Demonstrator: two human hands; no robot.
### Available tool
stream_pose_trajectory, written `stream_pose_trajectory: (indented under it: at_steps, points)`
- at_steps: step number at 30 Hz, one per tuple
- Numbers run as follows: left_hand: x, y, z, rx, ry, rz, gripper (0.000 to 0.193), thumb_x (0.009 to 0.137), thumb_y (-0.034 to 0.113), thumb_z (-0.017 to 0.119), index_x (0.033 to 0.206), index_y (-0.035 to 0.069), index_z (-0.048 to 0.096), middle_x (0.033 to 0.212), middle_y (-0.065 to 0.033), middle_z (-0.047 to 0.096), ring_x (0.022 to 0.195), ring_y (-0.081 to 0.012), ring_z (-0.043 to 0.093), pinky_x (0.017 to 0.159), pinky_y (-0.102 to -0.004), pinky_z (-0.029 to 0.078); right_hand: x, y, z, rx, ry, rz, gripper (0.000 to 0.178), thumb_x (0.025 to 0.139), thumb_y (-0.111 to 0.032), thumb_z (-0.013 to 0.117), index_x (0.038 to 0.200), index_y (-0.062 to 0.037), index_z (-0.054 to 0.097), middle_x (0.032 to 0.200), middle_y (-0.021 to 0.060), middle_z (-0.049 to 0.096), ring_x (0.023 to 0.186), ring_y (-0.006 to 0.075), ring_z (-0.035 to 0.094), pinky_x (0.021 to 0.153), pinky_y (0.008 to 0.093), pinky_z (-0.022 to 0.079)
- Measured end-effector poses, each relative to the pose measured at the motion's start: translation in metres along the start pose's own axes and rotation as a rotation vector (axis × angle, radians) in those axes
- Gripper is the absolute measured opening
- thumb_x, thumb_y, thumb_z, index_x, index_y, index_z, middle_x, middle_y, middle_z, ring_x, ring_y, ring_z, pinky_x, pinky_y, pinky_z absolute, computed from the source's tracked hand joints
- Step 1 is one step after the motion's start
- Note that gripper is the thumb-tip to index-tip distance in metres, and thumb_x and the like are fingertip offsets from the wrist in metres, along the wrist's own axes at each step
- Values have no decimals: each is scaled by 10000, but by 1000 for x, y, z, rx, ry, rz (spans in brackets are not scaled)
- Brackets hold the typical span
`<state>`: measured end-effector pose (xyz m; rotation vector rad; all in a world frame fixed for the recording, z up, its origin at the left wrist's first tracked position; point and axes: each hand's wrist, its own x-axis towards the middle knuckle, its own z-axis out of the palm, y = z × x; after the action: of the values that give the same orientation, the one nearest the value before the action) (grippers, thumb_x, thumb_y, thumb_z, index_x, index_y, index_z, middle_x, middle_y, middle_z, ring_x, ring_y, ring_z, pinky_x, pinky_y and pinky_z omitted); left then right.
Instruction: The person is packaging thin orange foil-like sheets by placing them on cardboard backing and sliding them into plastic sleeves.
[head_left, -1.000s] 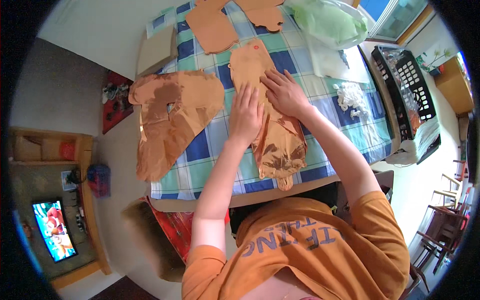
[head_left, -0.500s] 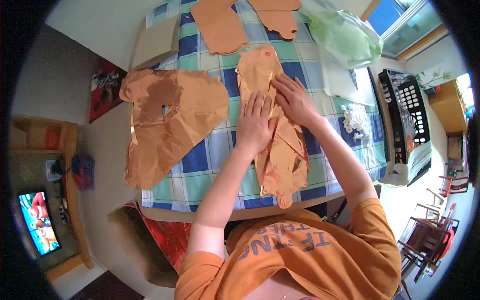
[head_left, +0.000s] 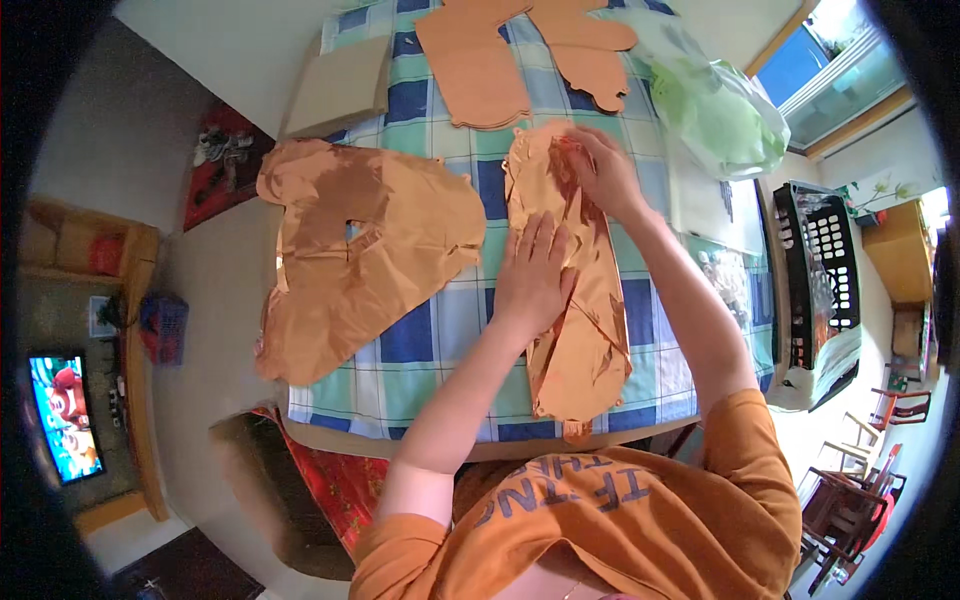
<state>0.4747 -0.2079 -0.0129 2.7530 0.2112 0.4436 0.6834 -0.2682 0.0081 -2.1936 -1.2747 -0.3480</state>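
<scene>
A flat, copper-coloured foil balloon (head_left: 590, 350), folded into a long strip, lies in front of me on the checked tablecloth. My left hand (head_left: 535, 275) rests flat on its middle, fingers stretched out. At the strip's far right edge, my right hand (head_left: 608, 175) has its fingers bent round the wrinkled foil; that hand is a little blurred. To the left, a second foil balloon (head_left: 400, 235) is spread wide and creased, with a small hole through which the cloth shows.
Two flat copper-coloured stacks (head_left: 480, 75) (head_left: 580, 55) lie at the far side. Left of them is a beige flat packet (head_left: 340, 85). A pale green plastic bag (head_left: 715, 120) sits far right, and a black crate (head_left: 825, 270) stands beyond the table's right edge.
My right hand has moved from lying flat on the strip to its far end, fingers now bent. The left hand stays flat on the foil. The whole view has shifted slightly.
</scene>
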Motion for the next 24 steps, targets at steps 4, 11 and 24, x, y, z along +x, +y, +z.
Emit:
stream_pose_trajectory:
  at_steps: [4, 11, 24]
  points:
    - [-4, -3, 0, 38, -18, -11, 570, 911, 321, 529, 1376, 14, 414, 1446, -190, 381, 1381, -325, 310, 1144, -502, 218, -3, -70, -11, 845, -488, 230, 252, 897, -194, 577, 1098, -53, 631, 969, 129, 681, 906, 249, 648, 846, 350, 492]
    - [2, 4, 6, -35, 56, 10, 544, 903, 314, 542, 1341, 0, 457, 1426, -190, 407, 1371, -330, 323, 1134, -503, 237, 15, -56, 20, 608, -448, 122, 220, 877, -148, 564, 1061, -47, 628, 953, 160, 668, 897, 308, 642, 782, 382, 498]
    - [-2, -4, 7, -6, 48, 18, 518, 919, 321, 517, 1352, 45, 450, 1449, -164, 388, 1389, -305, 300, 1123, -484, 251, -209, -139, -98, 292, -442, -154, 421, 818, -39, 613, 1237, -78, 598, 1324, 132, 540, 1247, 309, 506, 1027, 476, 403]
